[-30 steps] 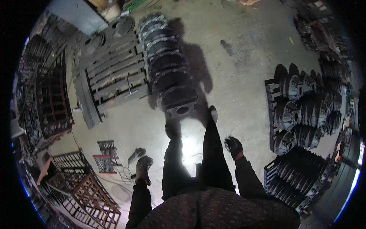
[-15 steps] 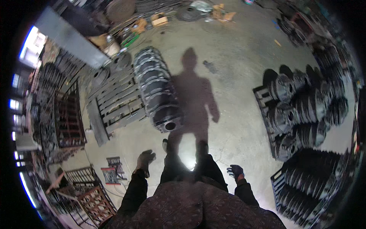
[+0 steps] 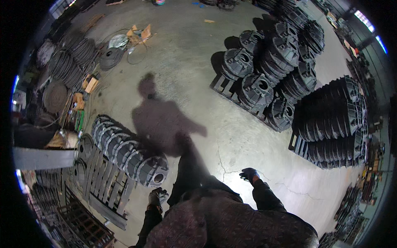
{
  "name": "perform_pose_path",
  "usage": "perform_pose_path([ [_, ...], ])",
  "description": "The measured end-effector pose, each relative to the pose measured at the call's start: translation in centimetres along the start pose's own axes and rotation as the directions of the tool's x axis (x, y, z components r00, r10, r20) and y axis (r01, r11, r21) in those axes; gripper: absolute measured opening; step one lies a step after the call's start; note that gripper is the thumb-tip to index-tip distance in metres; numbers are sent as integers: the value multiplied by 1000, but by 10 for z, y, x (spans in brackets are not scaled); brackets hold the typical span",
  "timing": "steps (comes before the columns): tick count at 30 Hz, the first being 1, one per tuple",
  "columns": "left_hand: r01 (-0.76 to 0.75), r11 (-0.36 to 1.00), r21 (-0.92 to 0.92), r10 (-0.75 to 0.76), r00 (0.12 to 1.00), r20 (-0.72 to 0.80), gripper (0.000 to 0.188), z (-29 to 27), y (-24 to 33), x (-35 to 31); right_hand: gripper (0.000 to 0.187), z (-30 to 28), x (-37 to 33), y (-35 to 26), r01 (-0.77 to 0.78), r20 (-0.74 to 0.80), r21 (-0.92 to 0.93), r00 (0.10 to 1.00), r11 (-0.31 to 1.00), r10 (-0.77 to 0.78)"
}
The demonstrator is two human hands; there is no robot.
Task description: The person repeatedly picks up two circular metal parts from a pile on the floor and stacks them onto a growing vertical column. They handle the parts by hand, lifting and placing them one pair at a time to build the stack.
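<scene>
Row of dark ribbed castings [image 3: 125, 149] lies on the floor [image 3: 186, 87], long axis running forward-left; near end just ahead of my left hand [image 3: 157, 197], fingers half curled, nothing visible in it. Right hand [image 3: 249, 174], loosely spread, empty, farther off.

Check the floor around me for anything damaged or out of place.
Yes: thin cracks branch across the concrete floor near the right hand, so the surface looks split. A small tan piece lies by itself, farther ahead.

View turned right, casting row [image 3: 127, 151] now lower left.
</scene>
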State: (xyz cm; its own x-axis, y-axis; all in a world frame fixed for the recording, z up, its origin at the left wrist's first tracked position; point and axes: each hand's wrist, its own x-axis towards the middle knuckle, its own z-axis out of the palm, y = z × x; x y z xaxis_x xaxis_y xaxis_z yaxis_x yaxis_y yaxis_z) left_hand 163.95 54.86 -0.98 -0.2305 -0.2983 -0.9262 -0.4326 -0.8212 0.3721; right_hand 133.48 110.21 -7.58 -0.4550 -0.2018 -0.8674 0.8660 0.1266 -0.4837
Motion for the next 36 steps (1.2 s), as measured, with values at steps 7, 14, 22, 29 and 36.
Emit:
perform_pose_path([
  [7,-128,986,107,93,955,283,50,78,178,76,25,63,8,-89,-104,-213,40,971,994,110],
  [14,-152,986,-62,164,921,353,45,180,332,150,25,102,21,-139,-8,-302,242,950,970,84],
  [22,-24,984,-177,143,704,696,15,334,452,248,17,128,69,-167,128,-169,-257,970,958,-175],
  [29,-105,994,-18,89,730,677,57,398,508,245,26,132,183,-278,414,-150,177,908,893,-391],
  [36,-28,988,154,-14,964,265,54,430,575,282,27,117,273,-503,93,-236,227,971,969,-38],
])
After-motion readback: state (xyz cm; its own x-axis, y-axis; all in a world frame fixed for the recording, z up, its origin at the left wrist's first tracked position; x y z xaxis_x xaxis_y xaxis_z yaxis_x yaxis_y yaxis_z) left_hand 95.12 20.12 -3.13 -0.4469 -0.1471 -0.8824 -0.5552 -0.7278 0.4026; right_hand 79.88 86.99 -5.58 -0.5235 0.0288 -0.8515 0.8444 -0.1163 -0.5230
